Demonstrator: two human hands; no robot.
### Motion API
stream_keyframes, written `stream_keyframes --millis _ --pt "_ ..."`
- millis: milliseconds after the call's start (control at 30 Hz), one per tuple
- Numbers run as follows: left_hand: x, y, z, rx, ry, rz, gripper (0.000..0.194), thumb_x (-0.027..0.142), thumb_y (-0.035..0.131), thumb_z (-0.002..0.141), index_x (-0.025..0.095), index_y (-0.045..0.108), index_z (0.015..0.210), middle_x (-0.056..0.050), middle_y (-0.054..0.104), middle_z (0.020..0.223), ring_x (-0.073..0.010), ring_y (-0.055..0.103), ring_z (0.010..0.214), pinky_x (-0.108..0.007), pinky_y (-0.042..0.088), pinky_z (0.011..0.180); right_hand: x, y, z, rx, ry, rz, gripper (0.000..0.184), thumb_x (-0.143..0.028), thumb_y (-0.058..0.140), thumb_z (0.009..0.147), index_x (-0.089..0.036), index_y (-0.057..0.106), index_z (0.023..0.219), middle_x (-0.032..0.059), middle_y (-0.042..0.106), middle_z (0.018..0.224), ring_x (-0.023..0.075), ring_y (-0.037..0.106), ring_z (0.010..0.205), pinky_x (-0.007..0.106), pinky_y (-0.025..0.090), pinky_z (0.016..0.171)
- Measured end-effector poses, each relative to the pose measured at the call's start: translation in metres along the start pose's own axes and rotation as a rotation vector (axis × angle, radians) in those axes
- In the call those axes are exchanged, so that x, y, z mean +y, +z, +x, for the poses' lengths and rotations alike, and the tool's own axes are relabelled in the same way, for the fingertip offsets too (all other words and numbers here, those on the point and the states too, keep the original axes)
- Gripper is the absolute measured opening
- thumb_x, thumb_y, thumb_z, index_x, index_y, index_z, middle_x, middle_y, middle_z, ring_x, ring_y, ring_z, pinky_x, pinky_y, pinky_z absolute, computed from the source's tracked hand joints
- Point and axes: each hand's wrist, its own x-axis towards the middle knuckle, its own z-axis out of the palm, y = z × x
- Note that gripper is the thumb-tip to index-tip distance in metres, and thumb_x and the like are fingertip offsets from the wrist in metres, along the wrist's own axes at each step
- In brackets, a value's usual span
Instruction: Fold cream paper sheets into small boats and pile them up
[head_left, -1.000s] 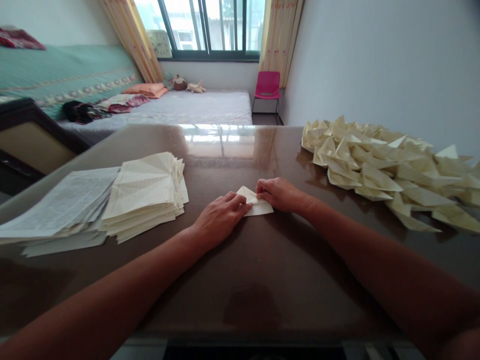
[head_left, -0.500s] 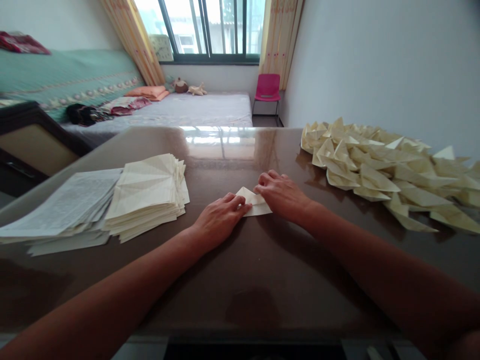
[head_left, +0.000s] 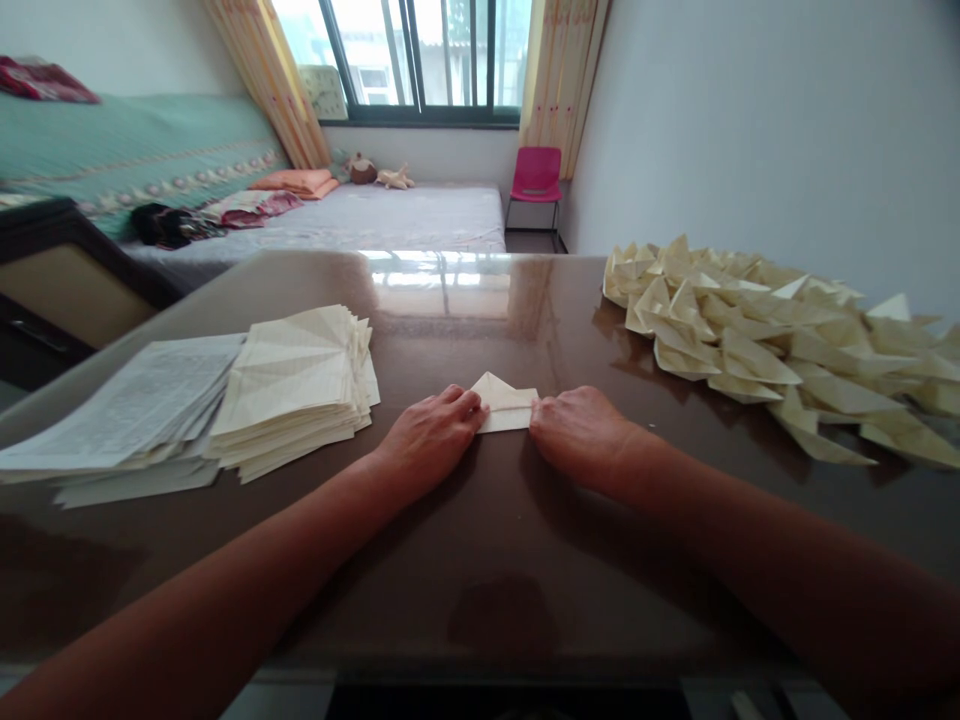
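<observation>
Between the near edge of the desk (head_left: 450, 570) and the hands lies open room. Beyond it, the folded paper (head_left: 504, 410) rests mid-desk, the left hand (head_left: 431, 430) pinching its left end and the right hand (head_left: 581, 430) its right (each grip closed, probably to keep it flat). The sheet stack (head_left: 289, 370) on the left and folded pieces (head_left: 750, 310) on the right leave the middle open to the far edge.

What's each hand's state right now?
Left hand: closed, holding the left end of the small, folded cream paper.
Right hand: closed on the same paper's right edge.
</observation>
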Motion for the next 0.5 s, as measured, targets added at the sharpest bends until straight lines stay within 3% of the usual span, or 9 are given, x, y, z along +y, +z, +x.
stream_keyframes --millis 233,400,500 --pt "0.002 -0.007 -0.003 -0.047 -0.083 0.121 0.024 0.011 0.046 0.089 0.012 0.062 0.106 -0.011 0.059 0.095 -0.0219 0.053 0.092 -0.03 0.049 0.071 -0.006 -0.001 0.002 0.008 0.043 0.017 0.024 -0.013 0.048 0.086 -0.012 0.072 0.091 0.02 0.071 0.086 0.022 0.069 0.079 0.028 0.046 0.065" --pt "0.008 -0.006 -0.003 0.009 -0.05 0.15 0.035 0.019 0.046 0.092 0.023 0.051 0.126 -0.008 0.059 0.098 -0.0214 0.054 0.089 -0.03 0.045 0.066 -0.018 0.008 0.006 0.159 -0.008 0.064 0.033 -0.011 0.037 0.091 -0.012 0.064 0.11 0.0179 0.07 0.095 0.0205 0.068 0.08 0.028 0.046 0.066" --pt "0.008 -0.008 -0.004 0.002 -0.084 0.166 0.032 0.019 0.046 0.091 0.023 0.055 0.122 -0.008 0.06 0.098 -0.022 0.054 0.09 -0.03 0.043 0.064 -0.015 0.009 0.005 0.112 0.005 0.07 0.032 -0.012 0.04 0.091 -0.01 0.063 0.112 0.0189 0.071 0.093 0.0213 0.068 0.081 0.028 0.047 0.067"
